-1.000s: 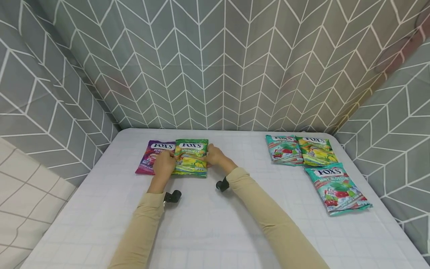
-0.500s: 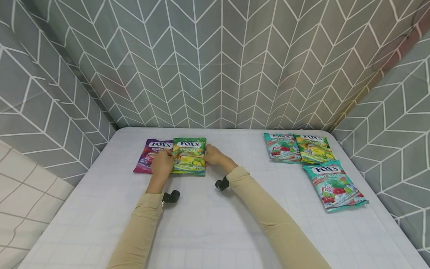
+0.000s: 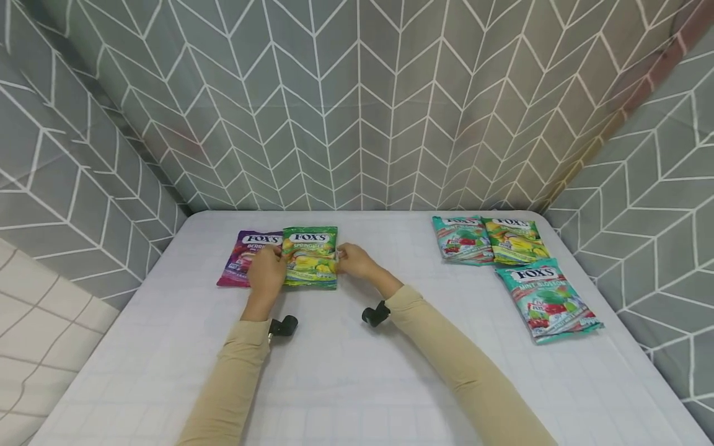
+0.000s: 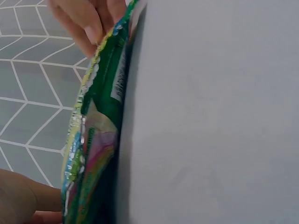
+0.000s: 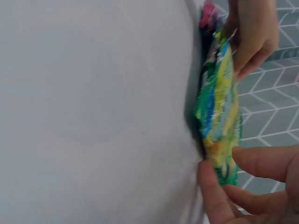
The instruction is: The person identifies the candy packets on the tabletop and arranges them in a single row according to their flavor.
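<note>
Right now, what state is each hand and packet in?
Held green packet: lying face up, no opening visible
Left hand: fingers curled at its left edge
Right hand: thumb and fingers at its right edge
Purple packet: face up, partly hidden
Back teal packet: face up
Green packet beside the teal pair: face up
Front teal packet: face up, angled
</note>
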The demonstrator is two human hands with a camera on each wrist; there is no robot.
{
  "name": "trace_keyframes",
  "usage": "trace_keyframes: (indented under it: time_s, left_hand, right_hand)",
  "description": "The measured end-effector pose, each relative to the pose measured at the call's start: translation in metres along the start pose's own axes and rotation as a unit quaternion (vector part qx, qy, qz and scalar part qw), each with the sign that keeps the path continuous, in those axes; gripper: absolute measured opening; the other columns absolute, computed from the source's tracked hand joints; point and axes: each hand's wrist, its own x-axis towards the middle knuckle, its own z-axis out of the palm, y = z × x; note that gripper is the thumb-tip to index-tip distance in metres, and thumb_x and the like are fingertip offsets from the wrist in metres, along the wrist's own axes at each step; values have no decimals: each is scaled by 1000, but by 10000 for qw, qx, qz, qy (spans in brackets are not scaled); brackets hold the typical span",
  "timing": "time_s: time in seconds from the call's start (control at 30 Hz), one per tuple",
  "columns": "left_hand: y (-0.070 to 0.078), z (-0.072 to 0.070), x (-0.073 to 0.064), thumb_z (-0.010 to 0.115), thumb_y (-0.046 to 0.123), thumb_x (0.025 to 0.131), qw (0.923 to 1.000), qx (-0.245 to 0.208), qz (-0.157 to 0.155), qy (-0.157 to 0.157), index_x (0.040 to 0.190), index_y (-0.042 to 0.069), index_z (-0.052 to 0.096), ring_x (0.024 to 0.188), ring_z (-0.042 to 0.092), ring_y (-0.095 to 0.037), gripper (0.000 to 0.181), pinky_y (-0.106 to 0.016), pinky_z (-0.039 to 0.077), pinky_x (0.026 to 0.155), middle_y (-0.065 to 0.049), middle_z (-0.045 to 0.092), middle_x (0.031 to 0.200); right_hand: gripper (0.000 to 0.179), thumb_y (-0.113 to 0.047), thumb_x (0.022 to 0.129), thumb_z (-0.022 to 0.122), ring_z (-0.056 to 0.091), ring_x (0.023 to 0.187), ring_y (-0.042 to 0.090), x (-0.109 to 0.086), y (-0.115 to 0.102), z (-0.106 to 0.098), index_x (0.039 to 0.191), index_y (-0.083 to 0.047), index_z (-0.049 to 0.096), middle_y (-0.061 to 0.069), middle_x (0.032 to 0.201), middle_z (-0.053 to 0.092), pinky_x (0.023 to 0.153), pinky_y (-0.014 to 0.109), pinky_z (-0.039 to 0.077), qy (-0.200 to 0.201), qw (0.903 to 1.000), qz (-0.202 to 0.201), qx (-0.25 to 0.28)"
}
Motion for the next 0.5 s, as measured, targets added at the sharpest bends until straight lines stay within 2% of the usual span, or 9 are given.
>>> trace_keyframes:
  time_s: [0.13,0.23,0.3,0.4,0.5]
  left_hand:
    - [5,1,1,64,8,90,9998,177,8,101,108,-7,66,90,62,-40,24,-54,49,71,-24,64,99]
    - [13,3,2,66,7,87,9996,75,194,211,113,-7,64,97,58,-42,29,-56,48,76,-26,60,104]
    - [21,7,1,66,6,86,9991,-63,345,247,116,-6,63,95,57,-41,32,-55,48,73,-26,59,106]
    - [40,11,-2,64,5,87,9981,-357,495,67,120,-3,62,87,57,-38,33,-51,49,65,-24,58,107]
    - [64,16,-7,63,7,90,9955,-646,642,-240,121,-2,62,81,57,-34,32,-46,48,60,-22,59,106]
  right_hand:
    - [51,-11,92,62,56,111,30,-18,4,-12,138,5,45,19,125,55,91,37,48,-13,10000,14,68]
    - [49,-12,94,61,54,116,33,-31,10,-27,138,4,46,21,127,55,93,40,46,74,10000,-8,-11]
    - [48,-12,94,61,52,118,34,-40,17,-38,137,4,46,21,128,54,95,42,45,205,9998,-54,-38]
    - [47,-12,95,60,51,119,36,-55,30,-57,136,5,46,24,128,54,96,45,44,443,9989,-165,-19]
    - [45,-10,95,58,51,119,39,-72,43,-76,135,7,47,27,128,53,96,47,44,674,9974,-263,44]
